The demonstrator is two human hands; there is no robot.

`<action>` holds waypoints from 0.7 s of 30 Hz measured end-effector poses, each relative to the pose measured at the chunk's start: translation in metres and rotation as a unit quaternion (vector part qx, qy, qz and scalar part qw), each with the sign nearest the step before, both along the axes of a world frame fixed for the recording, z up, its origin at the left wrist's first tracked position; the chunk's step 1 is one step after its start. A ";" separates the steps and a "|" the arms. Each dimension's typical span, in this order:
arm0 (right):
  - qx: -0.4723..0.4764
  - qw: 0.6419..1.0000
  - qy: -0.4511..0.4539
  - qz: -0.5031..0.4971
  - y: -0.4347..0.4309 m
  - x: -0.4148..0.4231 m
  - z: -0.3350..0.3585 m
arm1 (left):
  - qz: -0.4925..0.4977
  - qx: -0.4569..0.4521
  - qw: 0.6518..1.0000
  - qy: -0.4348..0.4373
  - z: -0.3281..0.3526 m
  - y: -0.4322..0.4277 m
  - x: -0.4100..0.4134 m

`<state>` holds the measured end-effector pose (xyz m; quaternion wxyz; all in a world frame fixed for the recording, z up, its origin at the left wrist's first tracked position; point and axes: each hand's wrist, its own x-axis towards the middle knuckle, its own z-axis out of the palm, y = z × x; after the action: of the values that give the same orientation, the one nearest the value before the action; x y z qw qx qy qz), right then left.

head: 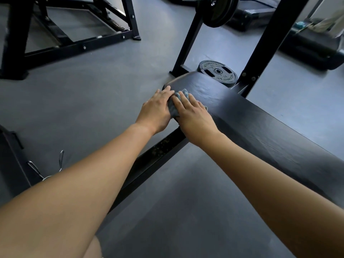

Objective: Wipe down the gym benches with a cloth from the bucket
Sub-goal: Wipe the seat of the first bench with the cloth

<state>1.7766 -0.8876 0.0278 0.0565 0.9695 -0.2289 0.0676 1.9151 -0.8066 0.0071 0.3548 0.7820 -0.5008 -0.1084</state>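
Note:
A black padded gym bench (251,118) runs from the lower right toward the centre. A grey-blue cloth (174,108) lies on its far left edge, mostly covered by my hands. My left hand (158,110) presses the cloth against the bench's side edge, fingers straight. My right hand (193,116) lies flat on top of the cloth, fingers extended along the pad. No bucket is in view.
A black weight plate (217,72) lies on the grey floor beyond the bench end. Rack uprights (270,43) stand behind, with a loaded barbell plate (219,10) above. Another black frame (74,40) stands at upper left. A metal collar clip (46,168) lies at the lower left.

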 end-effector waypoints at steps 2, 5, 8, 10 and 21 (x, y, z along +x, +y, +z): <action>-0.005 1.000 -0.002 0.012 0.007 -0.028 0.003 | 0.000 0.014 1.000 -0.021 -0.001 0.003 0.000; 0.014 0.999 -0.026 -0.012 0.013 -0.055 0.010 | 0.007 0.016 1.000 -0.021 -0.001 0.006 -0.002; 0.053 0.998 -0.041 -0.020 0.002 -0.041 0.014 | 0.033 0.005 0.999 0.024 0.000 0.007 -0.001; 0.092 0.995 -0.050 -0.006 -0.009 -0.019 0.015 | 0.047 0.001 0.997 0.063 0.003 0.008 -0.003; 0.164 0.986 0.004 -0.012 -0.088 0.104 0.022 | 0.063 -0.026 0.992 0.102 0.008 0.005 -0.010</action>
<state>1.8804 -0.9757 0.0498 -0.1016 0.9630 -0.2483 0.0245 1.9054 -0.8019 0.0151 0.4303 0.7875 -0.4143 -0.1519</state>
